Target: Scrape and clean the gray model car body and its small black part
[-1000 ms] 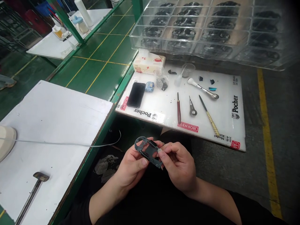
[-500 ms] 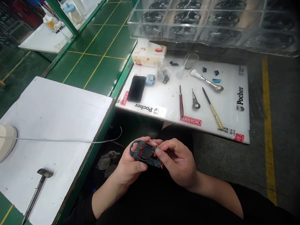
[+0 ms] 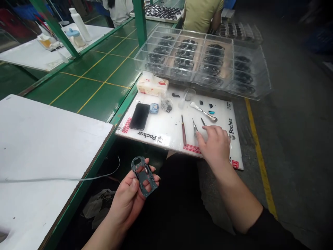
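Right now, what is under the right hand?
The dark tip of a slim tool shows beyond the right hand; the hand covers the rest. The white board lies beneath; anything else there can't be seen.

dark grey moulded frame (image 3: 144,177): oblong, open cut-outs, tilted, rounded hoop end beyond the thumb of the left hand (image 3: 129,197), held along its long edges | slim metal awl (image 3: 194,127): point forward, lower end by the thumb of the right hand (image 3: 215,144) | pointed file (image 3: 203,121): dark tip ahead of that hand, rest hidden beneath
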A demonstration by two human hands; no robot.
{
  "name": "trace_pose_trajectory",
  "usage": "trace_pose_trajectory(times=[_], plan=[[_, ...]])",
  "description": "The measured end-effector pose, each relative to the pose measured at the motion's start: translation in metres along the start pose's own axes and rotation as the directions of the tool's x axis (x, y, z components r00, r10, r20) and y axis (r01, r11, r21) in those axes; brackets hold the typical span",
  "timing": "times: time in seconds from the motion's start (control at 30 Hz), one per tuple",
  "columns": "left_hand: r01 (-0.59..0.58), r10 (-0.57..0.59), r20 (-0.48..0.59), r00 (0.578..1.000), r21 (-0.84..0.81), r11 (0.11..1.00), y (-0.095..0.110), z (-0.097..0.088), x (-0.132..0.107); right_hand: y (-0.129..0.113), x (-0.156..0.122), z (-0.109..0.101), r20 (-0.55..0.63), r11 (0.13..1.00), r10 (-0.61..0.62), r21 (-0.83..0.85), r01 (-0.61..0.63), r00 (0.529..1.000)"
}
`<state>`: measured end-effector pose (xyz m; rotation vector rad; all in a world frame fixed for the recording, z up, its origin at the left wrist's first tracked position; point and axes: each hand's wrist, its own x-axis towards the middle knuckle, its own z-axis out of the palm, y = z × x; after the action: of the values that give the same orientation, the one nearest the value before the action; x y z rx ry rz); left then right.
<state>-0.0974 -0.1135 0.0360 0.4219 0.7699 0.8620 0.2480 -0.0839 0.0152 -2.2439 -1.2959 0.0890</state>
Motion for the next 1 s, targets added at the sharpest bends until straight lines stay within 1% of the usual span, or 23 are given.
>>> trace_pose_trajectory(times=[0.07,0.13,0.27,0.33,0.4,0.47,0.5,0.53,0.57,0.6,0.63,0.67,0.73,0.77,0.8,0.83,0.93,1.0], plan=[[-0.025,0.025,-0.005,1.000,0.018,1.000,-0.001,0.006,-0.001,0.001,0.012,0.005,0.054,0.995,0.005,-0.100,0.000,0.999],[-0.059,0.060,-0.004,0.998,0.021,0.998,-0.002,0.010,-0.003,-0.001,0.016,0.009,0.120,0.987,-0.003,-0.160,0.023,0.993],[-0.087,0.087,0.045,0.995,-0.006,0.996,0.001,0.011,-0.013,-0.006,0.021,0.014,0.203,0.979,-0.027,-0.191,0.067,0.979],[-0.090,0.092,0.092,0.991,-0.028,0.996,0.002,0.010,-0.018,-0.008,0.022,0.010,0.208,0.982,-0.027,-0.178,0.065,0.978],[-0.099,0.105,0.130,0.986,-0.054,0.994,0.004,0.008,-0.022,-0.013,0.017,-0.002,0.192,0.986,-0.030,-0.157,0.061,0.981],[-0.103,0.113,0.157,0.981,-0.067,0.992,0.007,0.007,-0.026,-0.022,0.003,-0.022,0.191,0.996,-0.028,-0.078,0.043,0.981],[-0.105,0.115,0.166,0.979,-0.067,0.992,0.008,0.006,-0.027,-0.029,-0.007,-0.033,0.202,1.000,-0.009,0.021,0.005,0.979],[-0.109,0.119,0.171,0.978,-0.064,0.992,0.009,0.006,-0.029,-0.036,-0.019,-0.045,0.261,0.988,-0.008,0.150,-0.033,0.965],[-0.115,0.123,0.173,0.977,-0.057,0.992,0.010,0.006,-0.030,-0.044,-0.030,-0.056,0.304,0.960,-0.063,0.280,-0.026,0.951],[-0.126,0.132,0.169,0.977,-0.046,0.991,0.011,0.006,-0.031,-0.052,-0.042,-0.067,0.306,0.925,-0.155,0.378,0.030,0.939],[-0.143,0.146,0.161,0.976,-0.031,0.989,0.012,0.006,-0.032,-0.061,-0.052,-0.076,0.296,0.889,-0.281,0.438,0.132,0.913],[-0.164,0.164,0.151,0.975,-0.014,0.986,0.013,0.006,-0.033,-0.070,-0.061,-0.084,0.267,0.838,-0.418,0.483,0.255,0.868],[-0.207,0.202,0.141,0.969,0.021,0.978,0.013,0.006,-0.035,-0.087,-0.073,-0.094,0.204,0.710,-0.635,0.536,0.457,0.745],[-0.228,0.221,0.142,0.965,0.034,0.973,0.012,0.005,-0.036,-0.095,-0.077,-0.097,0.187,0.660,-0.695,0.548,0.514,0.694],[-0.247,0.238,0.149,0.960,0.046,0.968,0.011,0.004,-0.037,-0.101,-0.079,-0.098,0.174,0.625,-0.734,0.552,0.552,0.657],[-0.265,0.253,0.159,0.954,0.056,0.963,0.010,0.003,-0.038,-0.107,-0.081,-0.098,0.166,0.603,-0.758,0.548,0.580,0.631],[-0.316,0.295,0.191,0.936,0.094,0.944,0.006,-0.002,-0.041,-0.116,-0.084,-0.094,0.132,0.562,-0.796,0.525,0.639,0.591],[-0.342,0.314,0.199,0.928,0.122,0.932,0.004,-0.006,-0.043,-0.118,-0.086,-0.091,0.107,0.537,-0.812,0.522,0.663,0.574]])
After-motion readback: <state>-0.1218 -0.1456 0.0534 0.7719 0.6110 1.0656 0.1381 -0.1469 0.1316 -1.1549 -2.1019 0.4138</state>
